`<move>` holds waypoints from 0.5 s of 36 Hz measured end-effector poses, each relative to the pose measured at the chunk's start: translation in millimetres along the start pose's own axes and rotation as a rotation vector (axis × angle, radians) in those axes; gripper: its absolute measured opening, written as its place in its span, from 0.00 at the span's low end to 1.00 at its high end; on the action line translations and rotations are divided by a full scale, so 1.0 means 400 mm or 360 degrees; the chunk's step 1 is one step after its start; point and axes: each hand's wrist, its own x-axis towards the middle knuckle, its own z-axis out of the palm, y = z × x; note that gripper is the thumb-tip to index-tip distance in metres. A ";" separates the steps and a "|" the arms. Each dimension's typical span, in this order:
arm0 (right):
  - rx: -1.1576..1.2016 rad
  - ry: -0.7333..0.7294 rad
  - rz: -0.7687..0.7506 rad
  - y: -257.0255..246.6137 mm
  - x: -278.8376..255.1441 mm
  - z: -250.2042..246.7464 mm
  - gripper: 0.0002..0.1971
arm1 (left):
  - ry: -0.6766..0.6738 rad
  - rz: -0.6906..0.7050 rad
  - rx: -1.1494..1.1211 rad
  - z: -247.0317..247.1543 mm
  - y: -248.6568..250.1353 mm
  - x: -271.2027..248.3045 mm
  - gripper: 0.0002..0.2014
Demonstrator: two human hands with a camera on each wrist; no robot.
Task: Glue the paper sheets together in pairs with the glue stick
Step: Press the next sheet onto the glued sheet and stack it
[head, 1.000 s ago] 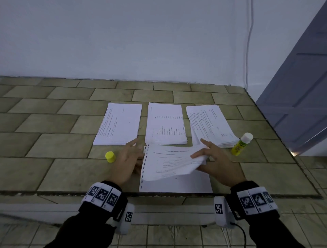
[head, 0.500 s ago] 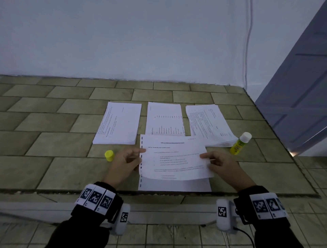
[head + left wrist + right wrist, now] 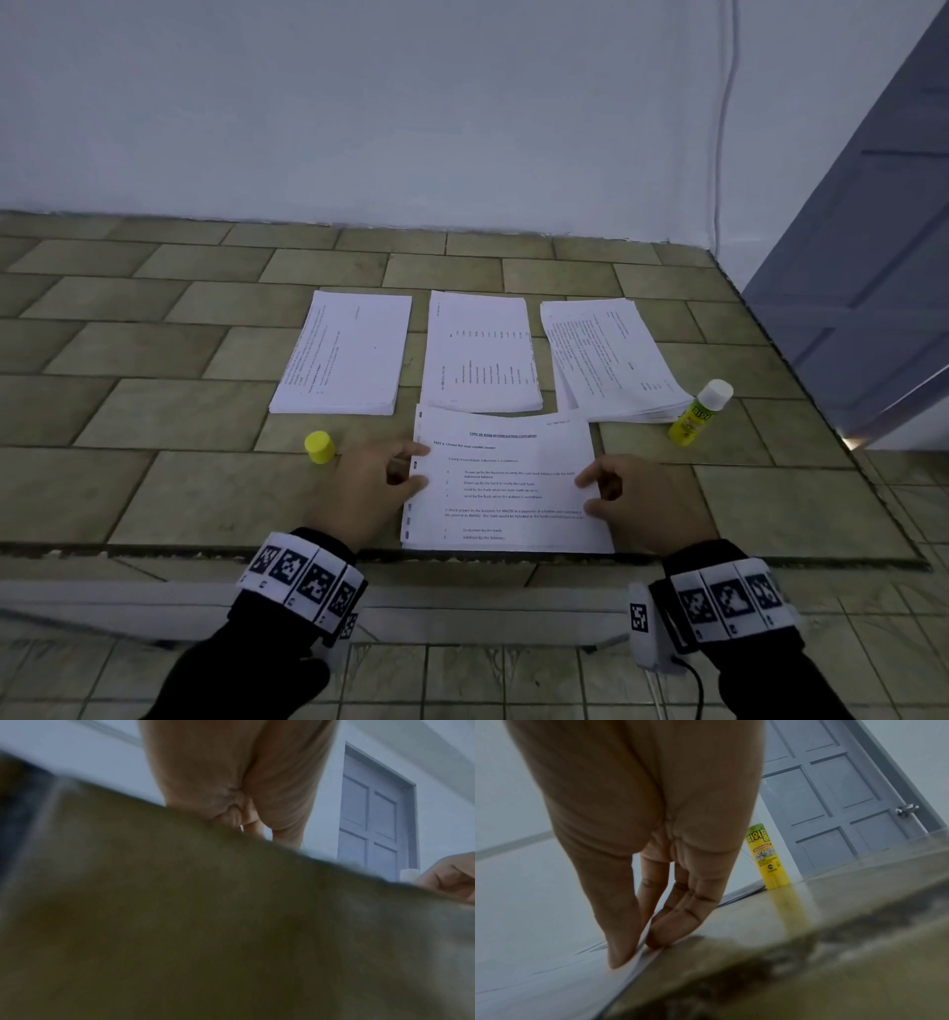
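Head view, from the left: a paper stack (image 3: 343, 354) lies on the tiled counter (image 3: 128, 411), and nearer the edge a yellow cap (image 3: 319, 446) stands just beside the left hand (image 3: 367, 488). That hand pinches the left edge of the top sheet (image 3: 506, 483) between thumb and forefinger. The sheet rests on another sheet at the counter's near edge, below the middle stack (image 3: 480, 352). The right hand (image 3: 637, 501) pinches the sheet's right edge — thumb on top, fingers (image 3: 670, 919) against the edge. Beyond it sit the fanned right stack (image 3: 606, 360) and the uncapped glue stick (image 3: 699, 412) — upright, just beside that stack.
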 end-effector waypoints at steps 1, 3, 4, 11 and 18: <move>0.0002 0.0004 -0.0003 0.003 0.001 0.002 0.11 | 0.0002 0.0006 -0.0001 0.001 0.000 0.000 0.15; 0.0019 0.0008 -0.0009 0.008 0.002 0.004 0.11 | 0.0007 0.0017 0.0001 0.002 -0.003 0.001 0.15; 0.0031 0.0006 -0.0012 0.011 0.003 0.004 0.12 | 0.0006 0.0018 0.0008 0.002 -0.004 0.002 0.15; 0.0213 -0.0010 -0.0038 0.024 -0.006 0.000 0.17 | 0.0013 0.0017 0.0065 0.006 -0.002 0.000 0.14; 0.0305 -0.0018 -0.0033 0.017 -0.015 -0.008 0.17 | 0.0034 0.0036 0.0065 0.008 -0.003 -0.001 0.14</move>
